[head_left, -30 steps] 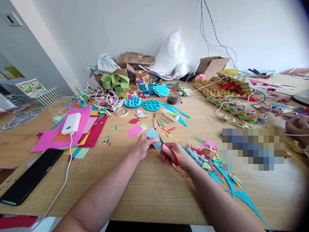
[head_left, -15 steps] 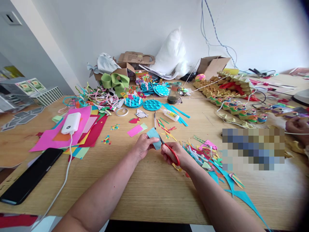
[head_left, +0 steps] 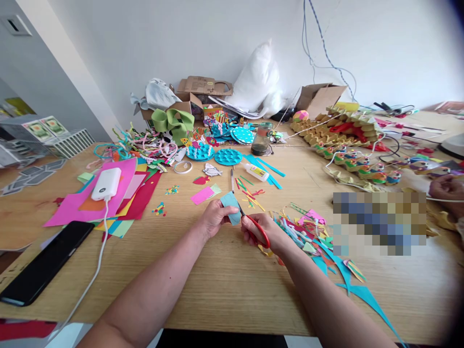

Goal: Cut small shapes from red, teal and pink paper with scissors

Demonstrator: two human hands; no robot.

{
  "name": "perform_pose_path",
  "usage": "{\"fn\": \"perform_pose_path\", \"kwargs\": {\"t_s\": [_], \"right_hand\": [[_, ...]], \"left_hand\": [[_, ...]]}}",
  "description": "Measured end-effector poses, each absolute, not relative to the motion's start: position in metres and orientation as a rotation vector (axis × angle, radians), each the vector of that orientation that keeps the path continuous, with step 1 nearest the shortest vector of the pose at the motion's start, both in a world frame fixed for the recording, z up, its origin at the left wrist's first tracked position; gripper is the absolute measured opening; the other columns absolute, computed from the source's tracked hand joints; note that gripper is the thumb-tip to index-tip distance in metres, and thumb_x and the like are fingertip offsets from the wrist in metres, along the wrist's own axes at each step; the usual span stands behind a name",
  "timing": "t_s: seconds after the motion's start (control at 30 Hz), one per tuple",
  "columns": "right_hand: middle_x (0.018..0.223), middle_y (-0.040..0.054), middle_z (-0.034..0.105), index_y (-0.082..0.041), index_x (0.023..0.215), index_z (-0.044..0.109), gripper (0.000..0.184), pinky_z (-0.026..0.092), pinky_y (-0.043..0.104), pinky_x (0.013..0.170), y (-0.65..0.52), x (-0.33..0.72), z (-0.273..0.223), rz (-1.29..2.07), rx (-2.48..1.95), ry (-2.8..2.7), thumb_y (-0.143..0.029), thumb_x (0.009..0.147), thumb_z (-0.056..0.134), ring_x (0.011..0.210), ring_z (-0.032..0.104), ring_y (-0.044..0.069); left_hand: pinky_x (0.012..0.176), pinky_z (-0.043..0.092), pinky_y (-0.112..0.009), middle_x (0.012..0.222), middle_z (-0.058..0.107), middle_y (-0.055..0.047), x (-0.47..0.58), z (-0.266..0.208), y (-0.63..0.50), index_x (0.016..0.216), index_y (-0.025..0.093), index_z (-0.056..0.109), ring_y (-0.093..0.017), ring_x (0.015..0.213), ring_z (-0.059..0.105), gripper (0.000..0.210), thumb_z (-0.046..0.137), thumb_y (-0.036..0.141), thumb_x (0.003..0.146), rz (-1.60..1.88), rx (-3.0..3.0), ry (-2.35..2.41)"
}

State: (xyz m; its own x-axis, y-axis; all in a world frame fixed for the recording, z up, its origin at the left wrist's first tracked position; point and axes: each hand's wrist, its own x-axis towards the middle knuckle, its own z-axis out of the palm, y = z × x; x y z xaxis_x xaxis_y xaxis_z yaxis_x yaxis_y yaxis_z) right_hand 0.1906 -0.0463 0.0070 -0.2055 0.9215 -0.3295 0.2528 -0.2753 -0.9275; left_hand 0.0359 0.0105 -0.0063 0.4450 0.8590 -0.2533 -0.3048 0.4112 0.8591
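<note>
Between the thumb and fingers of my left hand (head_left: 214,217) is a small piece of light blue paper (head_left: 229,201). My right hand (head_left: 264,228) is closed around the red handles of a pair of scissors (head_left: 261,232), whose dark blades meet the paper's right edge. Just beyond lie a pink paper rectangle (head_left: 202,195), a pen (head_left: 232,180) and thin coloured paper strips (head_left: 250,193). A red paper fish (head_left: 201,180) and a white fish cutout (head_left: 212,170) rest farther back, near a glue bottle (head_left: 257,172).
Paper scraps (head_left: 308,232) are heaped to the right. Coloured sheets (head_left: 72,208) under a white power bank (head_left: 106,183), and a black phone (head_left: 47,263), lie left. Blue decorated discs (head_left: 228,156) and a glass jar (head_left: 261,137) stand behind. Another person's hand (head_left: 447,191) shows at far right.
The scissor blades have shifted slightly along the paper's edge. Both hands stay in nearly the same place, and the surrounding things look unmoved.
</note>
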Motion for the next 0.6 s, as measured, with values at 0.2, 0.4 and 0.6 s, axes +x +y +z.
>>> {"fn": "perform_pose_path", "kwargs": {"t_s": [0.2, 0.4, 0.6], "right_hand": [[0.049, 0.0002, 0.056, -0.016, 0.059, 0.053, 0.052, 0.035, 0.020, 0.041, -0.0466, 0.1916, 0.0076, 1.538, -1.472, -1.394, -0.065, 0.067, 0.064, 0.041, 0.050, 0.009], [0.047, -0.0004, 0.055, -0.016, 0.058, 0.052, 0.051, 0.034, 0.019, 0.038, -0.0464, 0.1910, 0.0085, 1.503, -1.490, -1.424, -0.064, 0.066, 0.065, 0.038, 0.048, 0.009], [0.047, -0.0008, 0.054, -0.016, 0.059, 0.051, 0.050, 0.034, 0.019, 0.038, -0.0466, 0.1917, 0.0083, 1.484, -1.507, -1.432, -0.063, 0.066, 0.065, 0.038, 0.048, 0.009]], "left_hand": [[0.059, 0.045, -0.026, 0.063, 0.062, 0.000, 0.0352, -0.0072, 0.0114, 0.067, 0.013, 0.063, -0.011, 0.055, 0.055, 0.028, 0.081, 0.026, 0.049, 0.820, 0.836, 0.781], [0.059, 0.045, -0.025, 0.064, 0.063, 0.000, 0.0350, -0.0102, 0.0129, 0.067, 0.013, 0.063, -0.011, 0.055, 0.056, 0.026, 0.079, 0.026, 0.052, 0.802, 0.849, 0.783], [0.058, 0.045, -0.025, 0.061, 0.062, 0.000, 0.0356, -0.0090, 0.0121, 0.065, 0.013, 0.062, -0.010, 0.054, 0.055, 0.026, 0.079, 0.029, 0.053, 0.810, 0.854, 0.778]]}}
